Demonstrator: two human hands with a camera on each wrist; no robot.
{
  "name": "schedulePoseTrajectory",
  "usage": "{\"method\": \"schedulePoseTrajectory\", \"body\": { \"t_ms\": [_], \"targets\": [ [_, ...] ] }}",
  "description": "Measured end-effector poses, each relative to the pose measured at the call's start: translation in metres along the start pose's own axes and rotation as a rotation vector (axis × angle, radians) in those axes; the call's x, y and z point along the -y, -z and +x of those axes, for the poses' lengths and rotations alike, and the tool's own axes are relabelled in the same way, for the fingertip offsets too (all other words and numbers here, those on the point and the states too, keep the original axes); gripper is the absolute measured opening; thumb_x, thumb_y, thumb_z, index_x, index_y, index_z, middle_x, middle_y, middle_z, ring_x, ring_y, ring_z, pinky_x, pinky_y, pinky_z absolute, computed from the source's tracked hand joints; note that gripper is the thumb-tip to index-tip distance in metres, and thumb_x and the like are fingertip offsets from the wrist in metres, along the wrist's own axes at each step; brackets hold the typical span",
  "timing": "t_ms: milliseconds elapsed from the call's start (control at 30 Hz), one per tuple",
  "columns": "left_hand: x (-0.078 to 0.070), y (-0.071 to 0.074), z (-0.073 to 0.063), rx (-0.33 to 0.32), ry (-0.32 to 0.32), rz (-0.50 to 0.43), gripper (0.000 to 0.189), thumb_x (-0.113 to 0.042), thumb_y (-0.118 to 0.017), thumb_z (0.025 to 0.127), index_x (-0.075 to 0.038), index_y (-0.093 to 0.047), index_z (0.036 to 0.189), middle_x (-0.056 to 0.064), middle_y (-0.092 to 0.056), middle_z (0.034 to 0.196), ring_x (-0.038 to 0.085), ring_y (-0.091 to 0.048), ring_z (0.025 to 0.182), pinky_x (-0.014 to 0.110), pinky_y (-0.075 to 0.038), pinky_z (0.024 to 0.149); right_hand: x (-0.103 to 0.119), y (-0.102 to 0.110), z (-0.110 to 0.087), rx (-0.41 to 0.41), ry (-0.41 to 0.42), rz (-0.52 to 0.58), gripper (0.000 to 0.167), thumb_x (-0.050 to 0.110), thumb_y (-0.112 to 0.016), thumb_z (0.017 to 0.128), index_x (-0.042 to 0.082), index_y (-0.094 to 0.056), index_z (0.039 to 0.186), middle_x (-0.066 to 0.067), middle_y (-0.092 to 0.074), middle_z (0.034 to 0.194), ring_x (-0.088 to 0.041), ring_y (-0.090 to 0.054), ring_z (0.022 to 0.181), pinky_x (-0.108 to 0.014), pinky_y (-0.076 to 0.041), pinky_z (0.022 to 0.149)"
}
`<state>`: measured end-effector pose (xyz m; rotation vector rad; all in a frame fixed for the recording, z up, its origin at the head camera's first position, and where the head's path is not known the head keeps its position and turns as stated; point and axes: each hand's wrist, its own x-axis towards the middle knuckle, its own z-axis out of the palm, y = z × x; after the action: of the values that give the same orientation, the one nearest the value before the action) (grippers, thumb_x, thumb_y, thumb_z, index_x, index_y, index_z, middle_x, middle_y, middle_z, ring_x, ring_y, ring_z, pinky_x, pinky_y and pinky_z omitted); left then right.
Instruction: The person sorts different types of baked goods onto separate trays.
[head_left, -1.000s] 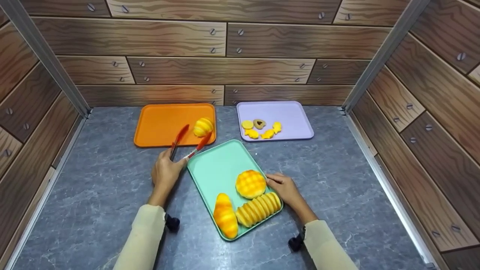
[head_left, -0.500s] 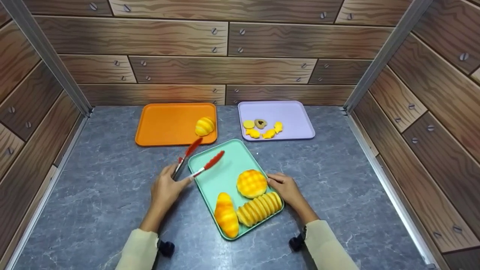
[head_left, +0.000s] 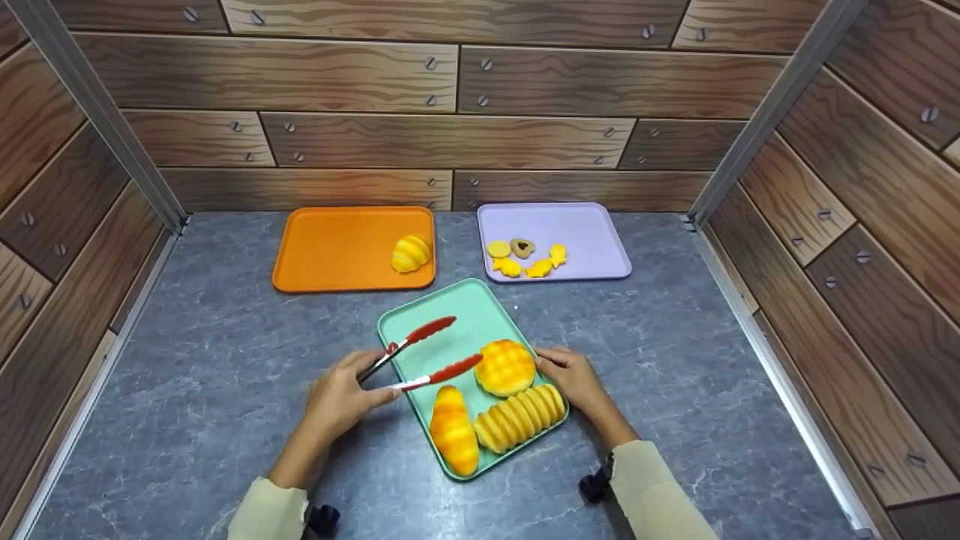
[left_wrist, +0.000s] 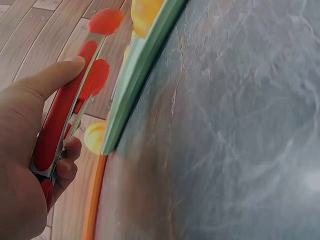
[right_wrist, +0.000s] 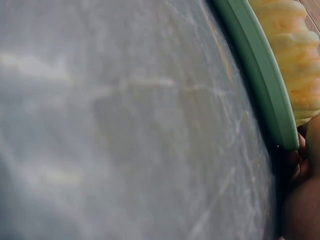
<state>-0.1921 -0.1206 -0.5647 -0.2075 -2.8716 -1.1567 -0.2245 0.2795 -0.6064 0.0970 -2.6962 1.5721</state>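
Three trays lie on the desk (head_left: 187,375): the green tray (head_left: 472,306) turned askew between the two hands, the orange tray (head_left: 337,247) and the lilac tray (head_left: 581,232) at the back. The left hand (head_left: 341,401) grips the tongs (head_left: 430,330), thumb along one arm and fingers curled round the other; the arms stand apart over the green tray with no bread between them, probably to leave room for a piece. The right hand (head_left: 574,379) pinches the green tray's rim beside the round bun (head_left: 506,367), most likely to keep the tray steady.

On that tray the round bun, the sliced loaf (head_left: 521,418) and the long roll (head_left: 454,431) gather toward the near end, leaving the far end bare, perhaps as space for more. One striped bun (head_left: 411,253) sits at the right end of the orange tray. On the lilac tray, small yellow pieces (head_left: 540,268) cluster at the left with a brown ring (head_left: 530,250); sweets and breads look sorted by kind, though that is a guess.

The nearer tong tip overlaps the round bun's edge in the head view, so whether they touch cannot be told. The right fingertips are largely hidden under the rim, and the right wrist view shows mostly blurred desk, with the bread cut off. Both sleeves (head_left: 266,514) run out of frame.
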Motion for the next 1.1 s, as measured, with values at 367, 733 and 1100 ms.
{"method": "schedulePoseTrajectory", "body": {
  "t_ms": [367,733,1100],
  "targets": [
    [-0.013,0.006,0.002,0.117,-0.028,0.071,0.068,-0.053,-0.086,0.072,-0.031,-0.066,0.133,-0.003,-0.063,0.138,0.026,-0.060,0.124,0.059,-0.041,0.101,-0.001,0.001,0.000,0.005,-0.016,0.027,0.030,0.028,-0.071,0.095,0.015,-0.075,0.121,-0.009,-0.070,0.126,-0.029,-0.060,0.125,-0.051,-0.044,0.107],
    [-0.025,0.004,0.014,0.217,-0.070,0.128,0.067,-0.059,-0.084,0.072,-0.036,-0.065,0.133,-0.008,-0.062,0.137,0.022,-0.060,0.123,0.056,-0.042,0.103,0.000,0.000,0.000,-0.003,0.002,-0.001,0.029,0.028,-0.071,0.095,0.015,-0.075,0.121,-0.008,-0.071,0.124,-0.028,-0.062,0.122,-0.051,-0.045,0.106],
    [-0.028,-0.006,0.030,0.275,-0.114,0.131,0.067,-0.059,-0.084,0.072,-0.037,-0.065,0.133,-0.011,-0.062,0.136,0.020,-0.060,0.123,0.055,-0.043,0.103,0.002,0.000,0.001,-0.006,-0.022,-0.009,0.028,0.025,-0.071,0.095,0.015,-0.076,0.120,-0.006,-0.072,0.120,-0.026,-0.062,0.120,-0.049,-0.046,0.105]
  ]
}}
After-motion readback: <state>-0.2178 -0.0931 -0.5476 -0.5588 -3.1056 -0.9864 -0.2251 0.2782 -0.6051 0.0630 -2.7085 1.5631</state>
